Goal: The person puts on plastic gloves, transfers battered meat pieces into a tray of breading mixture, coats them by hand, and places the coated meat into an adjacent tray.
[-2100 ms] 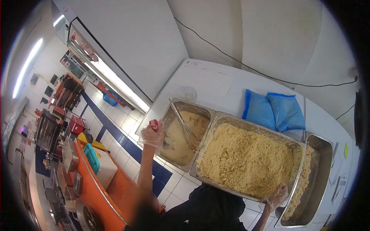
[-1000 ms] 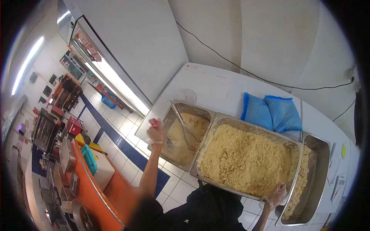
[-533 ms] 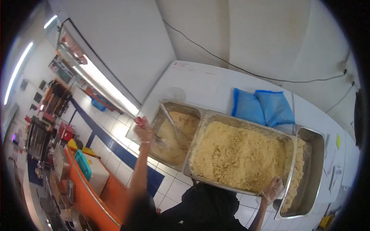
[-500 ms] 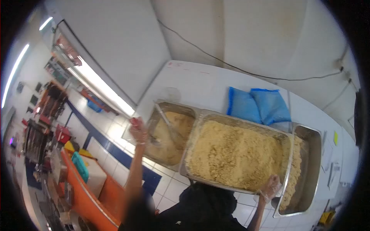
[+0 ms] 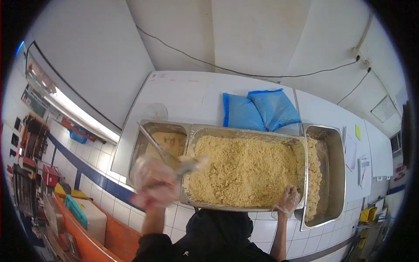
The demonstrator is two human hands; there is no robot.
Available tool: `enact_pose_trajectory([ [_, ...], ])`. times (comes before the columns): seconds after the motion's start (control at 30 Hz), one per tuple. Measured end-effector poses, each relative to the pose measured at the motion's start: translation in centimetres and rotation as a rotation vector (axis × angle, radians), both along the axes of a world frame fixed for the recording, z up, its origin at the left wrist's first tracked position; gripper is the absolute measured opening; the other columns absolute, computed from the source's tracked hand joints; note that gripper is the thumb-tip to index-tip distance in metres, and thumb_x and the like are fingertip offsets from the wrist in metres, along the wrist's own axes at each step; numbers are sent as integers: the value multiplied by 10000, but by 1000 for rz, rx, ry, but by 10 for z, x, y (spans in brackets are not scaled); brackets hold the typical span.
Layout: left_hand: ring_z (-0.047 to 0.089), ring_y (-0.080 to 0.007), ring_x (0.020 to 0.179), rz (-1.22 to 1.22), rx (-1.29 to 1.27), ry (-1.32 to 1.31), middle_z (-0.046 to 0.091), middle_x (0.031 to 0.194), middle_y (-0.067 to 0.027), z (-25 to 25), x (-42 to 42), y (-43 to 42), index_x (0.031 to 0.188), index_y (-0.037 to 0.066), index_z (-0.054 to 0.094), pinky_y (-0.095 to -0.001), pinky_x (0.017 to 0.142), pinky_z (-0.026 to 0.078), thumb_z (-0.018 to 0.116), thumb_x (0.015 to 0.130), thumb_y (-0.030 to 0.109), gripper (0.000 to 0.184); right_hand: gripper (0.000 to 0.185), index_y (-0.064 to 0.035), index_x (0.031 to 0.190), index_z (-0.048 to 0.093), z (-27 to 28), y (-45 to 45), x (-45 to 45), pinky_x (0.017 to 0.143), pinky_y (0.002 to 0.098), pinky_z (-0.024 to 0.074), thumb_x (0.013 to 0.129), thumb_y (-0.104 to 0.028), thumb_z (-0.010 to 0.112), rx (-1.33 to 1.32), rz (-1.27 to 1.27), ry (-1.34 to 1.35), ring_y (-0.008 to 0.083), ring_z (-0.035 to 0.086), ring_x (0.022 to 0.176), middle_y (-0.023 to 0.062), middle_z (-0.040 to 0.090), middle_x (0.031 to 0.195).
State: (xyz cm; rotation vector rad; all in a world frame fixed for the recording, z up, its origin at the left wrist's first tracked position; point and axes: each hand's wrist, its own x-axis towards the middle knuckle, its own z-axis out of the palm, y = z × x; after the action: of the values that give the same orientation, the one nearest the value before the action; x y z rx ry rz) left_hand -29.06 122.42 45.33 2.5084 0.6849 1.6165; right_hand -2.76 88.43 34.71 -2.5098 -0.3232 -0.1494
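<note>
My left hand point(image 5: 155, 183), in a clear glove, is smeared by motion over the near edge of the left metal pan point(image 5: 187, 137); its fingers cannot be made out. Just right of it, a blurred grey-and-pale shape point(image 5: 192, 166) shows above the rim between the pans, its kind unclear. A utensil with a long metal handle point(image 5: 150, 138) leans in the left pan, over pale powder. My gloved right hand point(image 5: 289, 200) is at the near right corner of the large pan point(image 5: 235, 207), fingers curled; anything inside them is hidden. Crumbly yellowish breading point(image 5: 244, 170) fills that pan.
Another metal pan point(image 5: 336, 174) stands at the right with breading clumps along its left side. Two blue bags point(image 5: 262, 109) lie behind the large pan. A clear container point(image 5: 157, 111) and papers point(image 5: 351, 153) are on the white table point(image 5: 187, 94). An orange bin point(image 5: 87, 222) stands lower left.
The view has turned, so the pans appear farther left. My left hand has come lower and nearer, beside the blurred shape. My right hand remains at the large pan's near right corner.
</note>
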Motion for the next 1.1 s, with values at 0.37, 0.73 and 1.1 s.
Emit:
enact_pose_trajectory([
  [0.37,639,-239,706,-264,-651,-212,617,746,-47,-21,-30,-48,863,97,611,-366,582,510,641,828,280,189,237,5,809,559,-29,-12,12,595,446,373,929,-198,534,-36,-16,-137,342,474,611,213,507,658],
  [0.73,559,-190,546,598,-633,111,559,636,-97,-70,-59,51,765,20,553,-367,518,446,610,909,336,352,316,-8,936,572,-57,-29,15,708,498,377,963,-311,487,-141,114,-394,408,502,792,228,561,813],
  [1.1,527,-328,459,661,-613,-128,497,488,-174,-84,-57,116,626,15,561,-450,479,388,527,916,517,580,349,7,931,572,-59,-25,15,672,486,381,961,-331,489,78,33,-187,389,492,728,232,555,823],
])
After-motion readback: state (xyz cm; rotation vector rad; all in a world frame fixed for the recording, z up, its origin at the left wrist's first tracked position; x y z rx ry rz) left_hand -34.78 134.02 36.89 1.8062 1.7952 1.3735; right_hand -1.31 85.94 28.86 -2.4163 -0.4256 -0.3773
